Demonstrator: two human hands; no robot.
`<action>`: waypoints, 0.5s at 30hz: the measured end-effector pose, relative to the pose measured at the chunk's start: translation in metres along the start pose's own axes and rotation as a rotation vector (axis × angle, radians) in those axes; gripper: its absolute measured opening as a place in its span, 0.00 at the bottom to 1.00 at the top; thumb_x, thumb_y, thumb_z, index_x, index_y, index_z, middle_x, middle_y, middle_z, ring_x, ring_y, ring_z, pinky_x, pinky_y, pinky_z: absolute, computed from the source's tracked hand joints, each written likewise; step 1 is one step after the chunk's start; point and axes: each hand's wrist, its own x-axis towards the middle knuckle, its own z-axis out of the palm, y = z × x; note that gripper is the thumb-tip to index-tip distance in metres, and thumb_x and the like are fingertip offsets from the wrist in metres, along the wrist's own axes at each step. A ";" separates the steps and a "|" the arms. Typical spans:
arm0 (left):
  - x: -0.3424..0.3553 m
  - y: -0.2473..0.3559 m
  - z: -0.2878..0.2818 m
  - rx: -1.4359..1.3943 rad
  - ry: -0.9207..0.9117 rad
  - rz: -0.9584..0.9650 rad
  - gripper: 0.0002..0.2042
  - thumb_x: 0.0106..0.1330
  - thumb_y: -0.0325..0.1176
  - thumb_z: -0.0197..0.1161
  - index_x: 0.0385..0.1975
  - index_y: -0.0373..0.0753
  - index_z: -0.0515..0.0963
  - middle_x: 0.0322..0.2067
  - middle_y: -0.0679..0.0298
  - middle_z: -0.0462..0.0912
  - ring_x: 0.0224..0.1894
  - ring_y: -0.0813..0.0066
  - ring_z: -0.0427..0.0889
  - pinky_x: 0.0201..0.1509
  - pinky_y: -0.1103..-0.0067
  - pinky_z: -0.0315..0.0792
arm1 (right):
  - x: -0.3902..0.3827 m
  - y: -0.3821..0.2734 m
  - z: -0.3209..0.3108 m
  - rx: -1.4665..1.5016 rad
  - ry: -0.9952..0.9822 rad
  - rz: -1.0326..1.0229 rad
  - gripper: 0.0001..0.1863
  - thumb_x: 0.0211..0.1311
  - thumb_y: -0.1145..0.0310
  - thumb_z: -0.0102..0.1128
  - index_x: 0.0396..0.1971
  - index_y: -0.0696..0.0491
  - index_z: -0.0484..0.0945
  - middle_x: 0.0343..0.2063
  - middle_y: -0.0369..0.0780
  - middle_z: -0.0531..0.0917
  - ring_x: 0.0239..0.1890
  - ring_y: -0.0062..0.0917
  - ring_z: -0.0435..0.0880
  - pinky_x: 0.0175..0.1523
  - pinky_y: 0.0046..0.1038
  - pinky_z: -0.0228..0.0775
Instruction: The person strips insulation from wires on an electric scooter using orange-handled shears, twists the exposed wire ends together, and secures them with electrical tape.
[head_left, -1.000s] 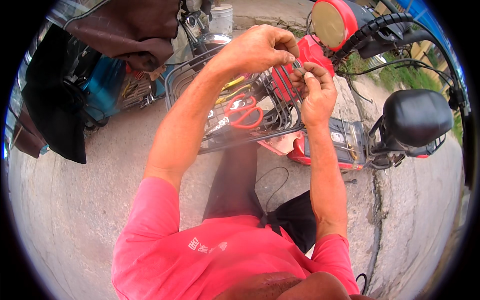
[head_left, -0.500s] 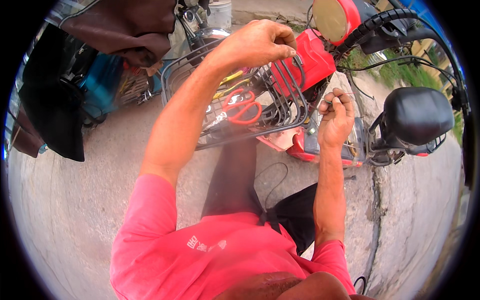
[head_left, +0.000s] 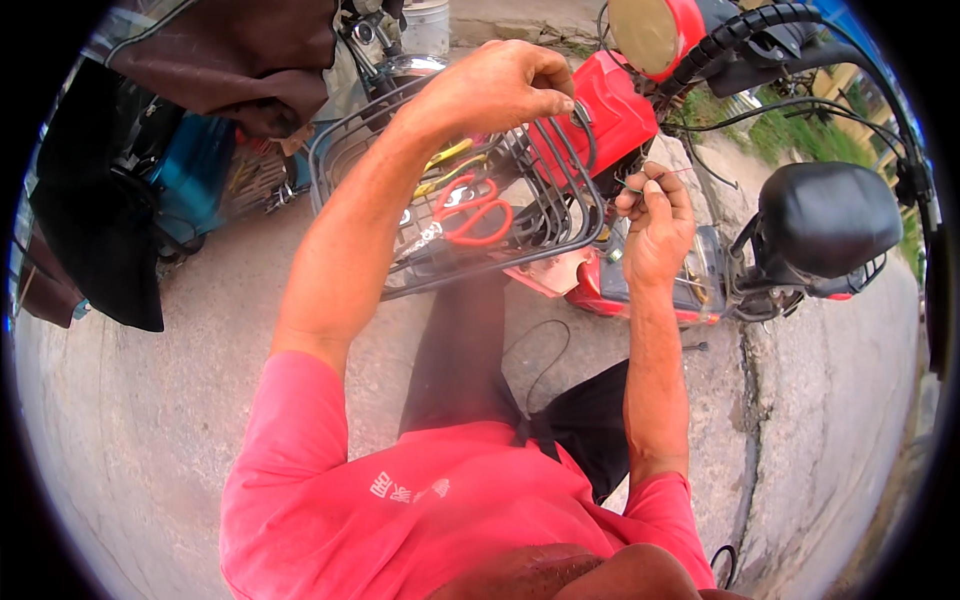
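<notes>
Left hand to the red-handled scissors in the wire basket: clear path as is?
Probably yes. The left hand grips the far rim of the dark wire basket, right above the red-handled scissors. The basket is open-topped and nothing covers the scissors. The hand would have to let go of the rim first.

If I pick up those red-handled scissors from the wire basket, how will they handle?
The red-handled scissors look rigid, probably light. Their loop handles should give a sure grip. They lie among other tools in the wire basket, so they may snag on the mesh when lifted.

basket (head_left: 560,215): rim hidden under left hand (head_left: 495,90) | right hand (head_left: 655,215): pinched wire too thin to tell
</notes>
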 end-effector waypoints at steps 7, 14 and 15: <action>-0.001 0.001 0.001 0.019 -0.005 0.000 0.15 0.63 0.37 0.66 0.43 0.32 0.83 0.34 0.56 0.87 0.34 0.70 0.85 0.44 0.71 0.78 | -0.003 -0.008 0.014 0.001 -0.029 0.009 0.11 0.70 0.73 0.54 0.48 0.59 0.77 0.35 0.40 0.85 0.31 0.20 0.84 0.39 0.23 0.78; -0.001 0.001 0.000 0.038 -0.023 0.000 0.15 0.62 0.38 0.66 0.44 0.34 0.83 0.35 0.56 0.88 0.37 0.68 0.85 0.45 0.72 0.77 | -0.001 -0.004 -0.009 -0.018 -0.004 0.023 0.11 0.70 0.72 0.54 0.48 0.59 0.78 0.34 0.39 0.84 0.30 0.20 0.82 0.37 0.22 0.76; -0.001 0.001 0.000 0.050 -0.025 0.000 0.15 0.62 0.38 0.66 0.44 0.34 0.83 0.36 0.57 0.88 0.37 0.68 0.85 0.46 0.72 0.77 | -0.002 -0.002 -0.015 -0.028 0.005 0.030 0.11 0.70 0.72 0.54 0.48 0.60 0.78 0.34 0.38 0.84 0.29 0.19 0.81 0.37 0.22 0.76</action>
